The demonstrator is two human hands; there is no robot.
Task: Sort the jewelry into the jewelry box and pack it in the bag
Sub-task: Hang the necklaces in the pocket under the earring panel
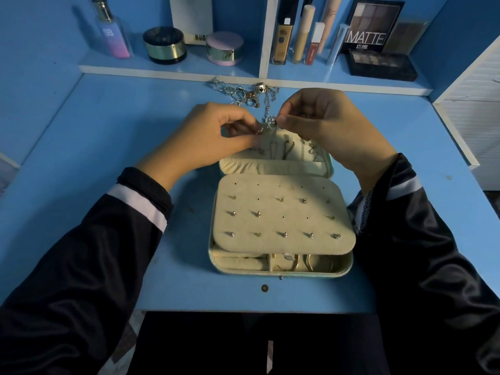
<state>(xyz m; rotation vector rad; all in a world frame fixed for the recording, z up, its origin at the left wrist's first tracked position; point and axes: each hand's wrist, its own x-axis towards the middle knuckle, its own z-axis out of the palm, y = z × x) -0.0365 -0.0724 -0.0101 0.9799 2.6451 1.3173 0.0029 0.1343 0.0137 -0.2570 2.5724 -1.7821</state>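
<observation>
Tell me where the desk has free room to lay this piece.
Bare desk lies left of the jewelry box and right of it, toward the white cabinet. Crowded: the jewelry pile under the shelf edge, behind the left hand and right hand pinching the silver piece.

dim, bluish light with soft shadows. sleeves point(81, 266) sink near black at 5 and 7 o'clock. wide-angle bending curves the edges.

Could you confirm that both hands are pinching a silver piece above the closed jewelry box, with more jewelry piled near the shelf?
Not quite: the jewelry box is open, not closed, its earring panel exposed in the head view. The left hand and right hand pinch the silver piece above it, with the pile near the shelf.
</observation>
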